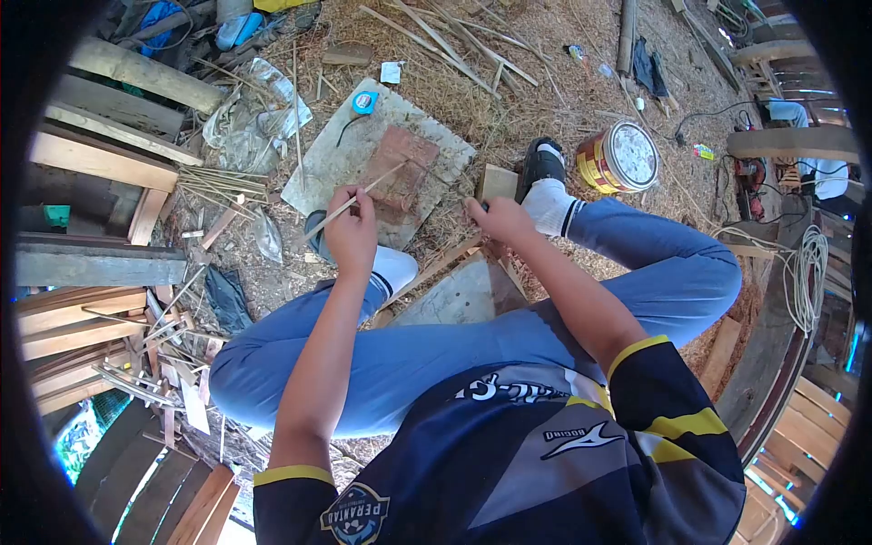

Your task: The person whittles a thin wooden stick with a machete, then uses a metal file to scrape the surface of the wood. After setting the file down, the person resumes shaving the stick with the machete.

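Note:
My left hand is closed around a thin bamboo stick, which slants up over a reddish-brown wooden block. My right hand is shut on a knife, its narrow dark blade pointing left across the block toward the stick's far end. Under the block lies a grey slab on the ground between my feet. A blue tape measure rests near the slab's upper corner.
A yellow-and-red paint bucket stands beside my right shoe. Bundled thin sticks and clear plastic lie at left. Long wood strips are scattered ahead. Coiled rope hangs at right over timber.

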A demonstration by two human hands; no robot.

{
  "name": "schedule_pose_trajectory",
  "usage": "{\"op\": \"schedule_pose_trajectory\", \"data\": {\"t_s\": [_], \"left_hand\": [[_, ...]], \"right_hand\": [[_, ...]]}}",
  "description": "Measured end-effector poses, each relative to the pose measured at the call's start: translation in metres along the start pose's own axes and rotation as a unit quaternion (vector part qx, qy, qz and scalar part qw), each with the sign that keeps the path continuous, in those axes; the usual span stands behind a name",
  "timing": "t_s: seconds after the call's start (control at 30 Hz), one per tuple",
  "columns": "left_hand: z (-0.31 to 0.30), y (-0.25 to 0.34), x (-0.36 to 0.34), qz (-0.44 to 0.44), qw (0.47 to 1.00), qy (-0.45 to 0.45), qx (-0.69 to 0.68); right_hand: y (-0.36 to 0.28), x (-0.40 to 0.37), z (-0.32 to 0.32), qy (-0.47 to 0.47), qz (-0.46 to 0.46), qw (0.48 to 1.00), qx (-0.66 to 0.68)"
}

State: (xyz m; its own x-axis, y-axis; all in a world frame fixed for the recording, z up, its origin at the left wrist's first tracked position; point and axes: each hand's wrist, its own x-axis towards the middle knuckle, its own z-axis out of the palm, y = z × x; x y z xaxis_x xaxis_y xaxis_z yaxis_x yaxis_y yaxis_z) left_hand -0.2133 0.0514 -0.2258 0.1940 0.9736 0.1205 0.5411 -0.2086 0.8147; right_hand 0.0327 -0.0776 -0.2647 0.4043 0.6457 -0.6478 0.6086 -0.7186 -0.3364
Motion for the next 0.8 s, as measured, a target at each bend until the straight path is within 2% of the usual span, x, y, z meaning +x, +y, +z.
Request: {"op": "schedule_pose_trajectory", "data": {"t_s": [0.1, 0.23, 0.33, 0.4, 0.5, 0.6, 0.67, 0.73, 0.8], "left_hand": [[-0.001, 0.007, -0.001, -0.001, 1.0, -0.015, -0.007], [0.0, 0.003, -0.002, 0.009, 1.0, -0.013, -0.001], [-0.001, 0.001, -0.004, 0.036, 0.999, -0.003, 0.017], [0.001, 0.004, -0.003, 0.054, 0.998, 0.01, 0.03], [-0.001, 0.006, -0.003, 0.007, 1.0, -0.021, -0.002], [-0.001, 0.001, -0.004, 0.027, 1.0, -0.008, 0.014], [-0.004, 0.008, -0.007, 0.005, 1.0, -0.017, -0.008], [-0.005, 0.011, -0.003, 0.003, 1.0, -0.018, -0.017], [-0.003, 0.008, -0.004, 0.012, 1.0, -0.017, -0.015]], "right_hand": [[0.005, 0.002, -0.007, -0.015, -0.005, 1.0, -0.009], [-0.011, -0.022, -0.012, -0.02, -0.092, 0.995, -0.013], [0.01, 0.004, 0.008, 0.016, -0.037, 0.999, -0.003], [0.013, 0.008, 0.0, 0.007, -0.035, 0.999, -0.013], [-0.004, -0.013, -0.013, 0.0, -0.049, 0.999, -0.021], [-0.004, -0.016, -0.005, 0.015, -0.059, 0.998, -0.012], [0.006, -0.002, 0.009, 0.02, -0.047, 0.999, -0.012], [0.01, 0.01, 0.003, 0.011, -0.02, 0.999, -0.026], [0.005, -0.001, -0.003, 0.013, -0.037, 0.999, -0.029]]}}
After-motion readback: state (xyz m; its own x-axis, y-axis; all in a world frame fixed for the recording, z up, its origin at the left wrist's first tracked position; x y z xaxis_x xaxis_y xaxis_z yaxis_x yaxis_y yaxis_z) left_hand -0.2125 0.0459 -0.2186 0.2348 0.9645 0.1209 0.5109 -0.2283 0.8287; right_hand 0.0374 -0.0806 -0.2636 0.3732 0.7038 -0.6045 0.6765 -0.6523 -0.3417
